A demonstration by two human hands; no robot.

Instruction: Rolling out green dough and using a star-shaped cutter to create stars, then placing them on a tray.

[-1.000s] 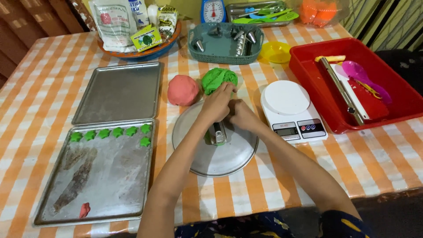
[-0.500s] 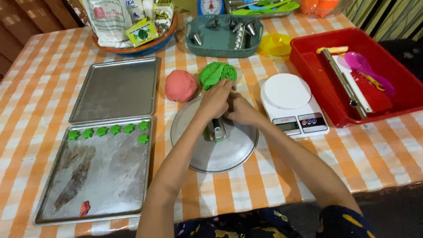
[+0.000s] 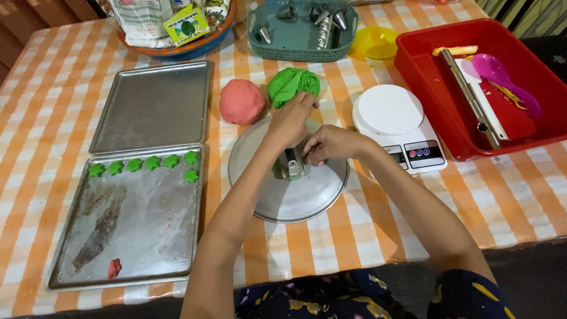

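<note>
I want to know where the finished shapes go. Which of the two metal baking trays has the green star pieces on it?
The nearer tray, closest to the person, has the green star pieces along its far edge. The far tray behind it is bare.

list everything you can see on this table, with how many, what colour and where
round metal plate: 1, silver, centre of the table
small metal cutter: 1, silver, on the plate, green dough under it
ball of green dough: 1, behind the plate
ball of pink dough: 1, left of the green ball
bare baking tray: 1, silver, back left
used baking tray: 1, silver, front left
green dough shapes: 7, along the used tray's far edge
kitchen scale: 1, white, right of the plate
red plastic tub: 1, far right, utensils inside
teal basket: 1, back centre, metal nozzles inside
yellow bowl: 1, beside the basket
left hand: grip on the cutter
right hand: fingers at the cutter
</note>
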